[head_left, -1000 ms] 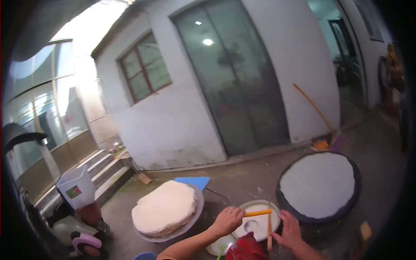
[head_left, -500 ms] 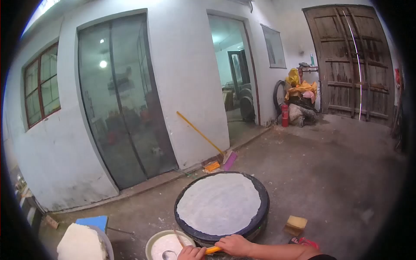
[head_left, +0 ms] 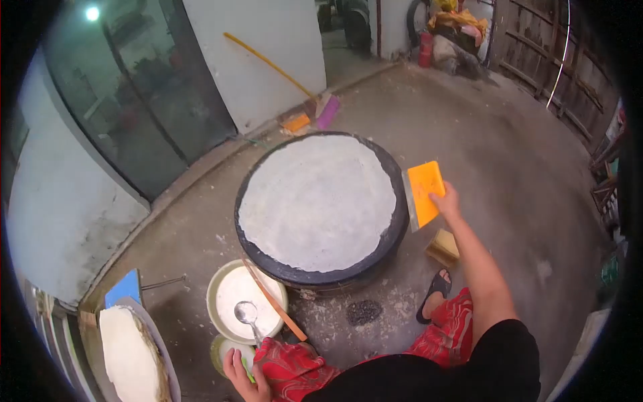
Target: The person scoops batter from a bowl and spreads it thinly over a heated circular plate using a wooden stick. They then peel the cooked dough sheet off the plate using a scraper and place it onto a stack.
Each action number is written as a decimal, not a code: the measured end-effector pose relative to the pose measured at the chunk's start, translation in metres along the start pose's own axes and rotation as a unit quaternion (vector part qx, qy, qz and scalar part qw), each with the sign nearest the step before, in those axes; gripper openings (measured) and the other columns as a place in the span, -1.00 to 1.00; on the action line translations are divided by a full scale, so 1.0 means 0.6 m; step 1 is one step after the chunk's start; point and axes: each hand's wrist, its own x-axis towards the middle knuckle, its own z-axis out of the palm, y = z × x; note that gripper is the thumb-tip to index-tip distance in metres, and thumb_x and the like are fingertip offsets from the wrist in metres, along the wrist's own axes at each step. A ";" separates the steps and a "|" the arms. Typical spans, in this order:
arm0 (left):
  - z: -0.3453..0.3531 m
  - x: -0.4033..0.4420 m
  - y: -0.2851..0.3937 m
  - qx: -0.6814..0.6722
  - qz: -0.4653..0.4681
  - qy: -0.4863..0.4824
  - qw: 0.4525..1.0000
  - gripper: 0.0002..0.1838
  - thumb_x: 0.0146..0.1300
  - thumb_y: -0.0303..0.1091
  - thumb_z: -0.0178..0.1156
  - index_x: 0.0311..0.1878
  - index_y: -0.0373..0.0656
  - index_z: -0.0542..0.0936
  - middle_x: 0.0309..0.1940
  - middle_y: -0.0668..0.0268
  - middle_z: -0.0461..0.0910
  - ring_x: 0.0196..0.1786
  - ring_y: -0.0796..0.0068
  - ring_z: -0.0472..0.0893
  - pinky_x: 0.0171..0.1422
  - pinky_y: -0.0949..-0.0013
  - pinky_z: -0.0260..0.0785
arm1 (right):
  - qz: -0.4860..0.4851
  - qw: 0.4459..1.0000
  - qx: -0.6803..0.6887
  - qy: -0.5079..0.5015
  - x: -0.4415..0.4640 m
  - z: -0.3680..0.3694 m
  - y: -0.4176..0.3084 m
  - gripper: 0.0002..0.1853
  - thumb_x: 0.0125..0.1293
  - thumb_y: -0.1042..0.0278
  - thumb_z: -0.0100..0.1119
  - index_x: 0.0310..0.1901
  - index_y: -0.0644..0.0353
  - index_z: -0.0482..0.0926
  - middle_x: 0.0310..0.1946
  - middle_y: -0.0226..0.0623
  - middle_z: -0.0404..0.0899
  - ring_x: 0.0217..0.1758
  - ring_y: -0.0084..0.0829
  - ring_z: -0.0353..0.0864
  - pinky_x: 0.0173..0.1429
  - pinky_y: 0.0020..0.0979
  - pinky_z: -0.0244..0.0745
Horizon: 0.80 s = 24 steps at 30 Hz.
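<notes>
Griddle [head_left: 400, 221]: round, black, matte rim, biggest working item, reference for the rest. Sheet [head_left: 318, 201] covers most of its top: thin, off-white, faint swirl marks, ragged edge. Stack [head_left: 127, 358] of pale layers well off to the griddle's near-left, rough edges. Basin [head_left: 213, 308] just off the griddle's near-left side: round, smooth, pale rim, white liquid inside. Scraper [head_left: 423, 194] at the griddle's right rim, blade side toward the sheet, long axis roughly along the rim; flat orange body, thin greyish blade; can't tell if it touches the rim. Right hand [head_left: 447, 201] is the nearer one, closed on the scraper's outer edge, thumb on its face, other fingers mostly hidden. Left hand [head_left: 244, 378] is farther out than the basin from the griddle, fingers half curled, can't tell if it has hold of anything. Stick [head_left: 274, 299], slim brown wood, slants across the basin, one end by the griddle. Ladle [head_left: 246, 312]: shiny metal, rounded bowl, in the basin
</notes>
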 end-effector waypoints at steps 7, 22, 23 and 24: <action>0.036 -0.004 0.008 0.004 -0.102 -0.021 0.995 -0.58 0.23 -0.35 -0.10 0.14 -0.31 0.29 0.14 -0.07 0.20 0.17 -0.02 0.21 0.25 0.12 0.02 | 0.034 0.978 -0.198 0.050 0.034 0.099 -0.023 -0.39 -0.09 0.39 0.24 0.08 0.29 0.33 -0.14 -0.04 0.51 -0.10 -0.16 0.52 -0.04 -0.36 0.41; 0.080 0.124 -0.018 -0.003 -0.115 -0.084 0.990 -0.63 0.18 -0.41 -0.04 0.06 -0.34 0.37 0.08 -0.07 0.24 0.10 -0.03 0.29 0.19 0.14 0.11 | 0.038 0.926 -0.375 -0.019 0.368 0.322 -0.108 -0.41 0.00 0.25 0.20 0.15 -0.19 0.32 -0.16 -0.23 0.53 -0.08 -0.24 0.51 -0.02 -0.26 0.40; 0.085 0.131 -0.024 0.009 -0.109 -0.086 0.990 -0.64 0.17 -0.41 -0.03 0.04 -0.33 0.38 0.07 -0.07 0.25 0.09 -0.03 0.30 0.18 0.14 0.12 | 0.034 0.927 -0.373 -0.020 0.374 0.337 -0.122 -0.41 0.00 0.25 0.20 0.15 -0.19 0.32 -0.16 -0.23 0.53 -0.08 -0.24 0.51 -0.02 -0.26 0.40; 0.090 0.139 -0.028 0.020 -0.104 -0.090 0.990 -0.64 0.17 -0.41 -0.03 0.03 -0.33 0.39 0.07 -0.08 0.25 0.08 -0.02 0.31 0.17 0.14 0.14 | 0.029 0.921 -0.386 -0.026 0.381 0.349 -0.137 -0.43 0.01 0.25 0.19 0.14 -0.20 0.33 -0.14 -0.23 0.53 -0.08 -0.25 0.51 -0.02 -0.27 0.40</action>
